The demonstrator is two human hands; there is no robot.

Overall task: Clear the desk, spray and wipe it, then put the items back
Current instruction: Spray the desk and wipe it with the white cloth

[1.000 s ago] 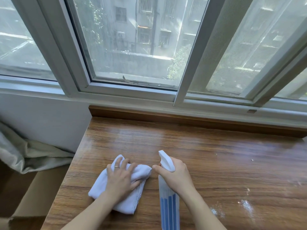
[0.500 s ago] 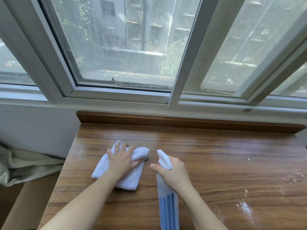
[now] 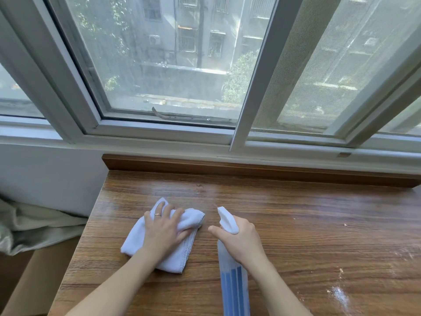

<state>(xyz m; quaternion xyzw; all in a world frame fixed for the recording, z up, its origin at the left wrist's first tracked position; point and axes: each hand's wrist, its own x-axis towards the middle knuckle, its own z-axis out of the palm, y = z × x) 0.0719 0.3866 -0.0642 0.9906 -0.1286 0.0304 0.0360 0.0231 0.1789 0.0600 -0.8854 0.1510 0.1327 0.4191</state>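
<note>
A folded white cloth (image 3: 136,239) lies on the left part of the wooden desk (image 3: 296,224). My left hand (image 3: 165,229) presses flat on the cloth with its fingers spread; a ring shows on one finger. My right hand (image 3: 241,241) grips the neck of a spray bottle (image 3: 233,286) with a white nozzle and blue stripes. The index finger lies along the trigger side. The nozzle points away from me toward the window. The bottle's base is cut off by the frame's lower edge.
White powdery specks (image 3: 338,293) mark the desk at the lower right. A raised wooden ledge (image 3: 250,169) runs along the back under the window frame (image 3: 159,133). A grey cloth (image 3: 27,226) and a cardboard box (image 3: 41,277) sit left of the desk.
My left hand has slid the cloth forward across the desk, away from me. My right hand still holds the spray bottle in much the same pose. The view has tilted slightly.
</note>
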